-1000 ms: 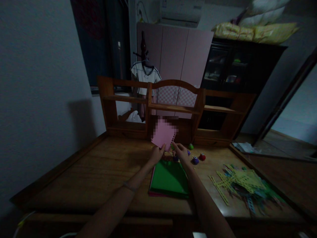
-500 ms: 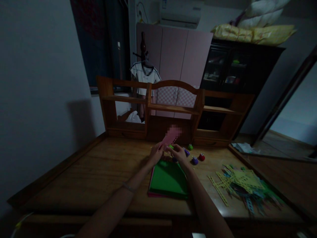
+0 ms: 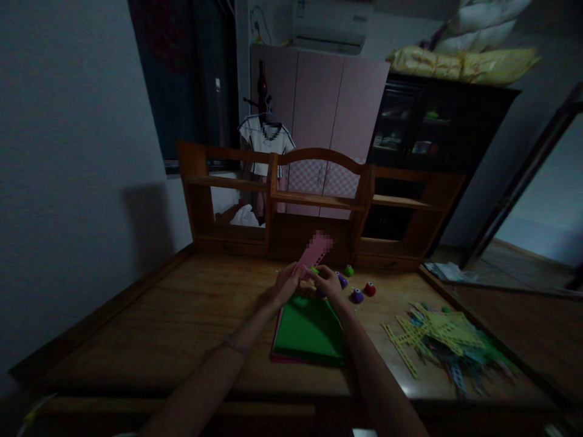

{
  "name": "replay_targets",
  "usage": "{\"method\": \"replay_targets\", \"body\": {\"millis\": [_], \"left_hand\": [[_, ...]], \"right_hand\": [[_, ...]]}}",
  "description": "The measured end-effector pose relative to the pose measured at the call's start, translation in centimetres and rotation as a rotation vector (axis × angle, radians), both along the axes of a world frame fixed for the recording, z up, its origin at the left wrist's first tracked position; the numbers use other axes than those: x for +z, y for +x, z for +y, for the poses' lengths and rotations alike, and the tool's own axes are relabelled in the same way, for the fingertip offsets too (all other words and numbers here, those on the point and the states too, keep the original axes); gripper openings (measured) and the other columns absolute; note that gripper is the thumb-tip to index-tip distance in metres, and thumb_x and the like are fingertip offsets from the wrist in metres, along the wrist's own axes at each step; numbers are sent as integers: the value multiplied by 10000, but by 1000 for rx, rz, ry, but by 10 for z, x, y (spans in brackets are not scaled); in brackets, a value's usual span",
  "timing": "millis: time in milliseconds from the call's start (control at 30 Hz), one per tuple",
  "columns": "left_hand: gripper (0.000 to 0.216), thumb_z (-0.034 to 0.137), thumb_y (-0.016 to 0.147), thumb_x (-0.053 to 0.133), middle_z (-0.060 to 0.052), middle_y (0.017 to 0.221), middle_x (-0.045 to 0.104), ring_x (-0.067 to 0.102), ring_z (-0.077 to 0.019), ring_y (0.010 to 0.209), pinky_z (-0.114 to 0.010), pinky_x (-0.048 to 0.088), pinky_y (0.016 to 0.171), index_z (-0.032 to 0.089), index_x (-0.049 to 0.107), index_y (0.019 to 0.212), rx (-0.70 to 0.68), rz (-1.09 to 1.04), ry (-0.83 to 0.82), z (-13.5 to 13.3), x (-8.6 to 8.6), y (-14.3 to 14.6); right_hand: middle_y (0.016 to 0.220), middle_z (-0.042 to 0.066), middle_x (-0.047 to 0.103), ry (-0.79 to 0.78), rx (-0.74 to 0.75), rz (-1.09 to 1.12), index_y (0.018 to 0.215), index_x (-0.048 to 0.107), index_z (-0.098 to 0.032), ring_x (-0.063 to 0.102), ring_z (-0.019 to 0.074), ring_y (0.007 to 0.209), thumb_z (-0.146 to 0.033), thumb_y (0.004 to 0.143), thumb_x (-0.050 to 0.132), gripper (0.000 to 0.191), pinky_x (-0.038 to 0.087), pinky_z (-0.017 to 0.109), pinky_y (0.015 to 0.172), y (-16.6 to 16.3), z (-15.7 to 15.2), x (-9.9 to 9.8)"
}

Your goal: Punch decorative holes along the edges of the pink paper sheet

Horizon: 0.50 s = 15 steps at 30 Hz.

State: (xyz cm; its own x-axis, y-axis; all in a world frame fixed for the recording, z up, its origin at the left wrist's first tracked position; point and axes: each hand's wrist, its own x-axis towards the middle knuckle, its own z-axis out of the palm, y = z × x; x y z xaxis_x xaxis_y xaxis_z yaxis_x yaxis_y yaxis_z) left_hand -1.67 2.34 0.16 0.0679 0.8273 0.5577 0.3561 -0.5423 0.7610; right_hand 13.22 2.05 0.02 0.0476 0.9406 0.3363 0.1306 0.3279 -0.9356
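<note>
My left hand (image 3: 286,284) is closed on a pink sheet (image 3: 311,255) with a row of punched holes along its right edge. The sheet is tilted up and away from me. At its lower right edge, my right hand (image 3: 327,281) has its fingers closed around a small green craft punch (image 3: 314,269), mostly hidden by the fingers. Below both hands lies a stack of green sheets (image 3: 310,331) with pink showing underneath. Just right of my right hand are punches in purple (image 3: 357,295), red (image 3: 370,289) and green (image 3: 349,271).
A pile of yellow, green and blue sheet scraps (image 3: 449,331) full of holes covers the right side of the wooden desk (image 3: 182,315). A wooden shelf unit (image 3: 319,199) runs along the back edge. Tiny cut bits lie near the punches.
Both hands keep nearly the same place and grip on the pink sheet and green punch. The view has shifted very slightly.
</note>
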Motion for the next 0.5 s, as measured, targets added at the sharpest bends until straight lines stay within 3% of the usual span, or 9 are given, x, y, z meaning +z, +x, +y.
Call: {"method": "replay_targets", "body": {"millis": [233,500], "left_hand": [[378,428,862,372,-15,726,647,580,-140,692,-220,409,636,171,640,792,31,36,-9,0,-1,0],[370,434,866,364,-16,758,653,572,-141,691,-219,395,634,184,628,799,27,76,-16,-2,1,-2]], "right_hand": [[627,-4,566,-15,14,15,787,622,-153,476,118,546,-595,562,663,498,349,219,483,0,-2,0],[640,6,580,-11,40,-6,805,628,-162,492,124,555,-582,586,654,474,358,218,486,-1,-3,3]]}}
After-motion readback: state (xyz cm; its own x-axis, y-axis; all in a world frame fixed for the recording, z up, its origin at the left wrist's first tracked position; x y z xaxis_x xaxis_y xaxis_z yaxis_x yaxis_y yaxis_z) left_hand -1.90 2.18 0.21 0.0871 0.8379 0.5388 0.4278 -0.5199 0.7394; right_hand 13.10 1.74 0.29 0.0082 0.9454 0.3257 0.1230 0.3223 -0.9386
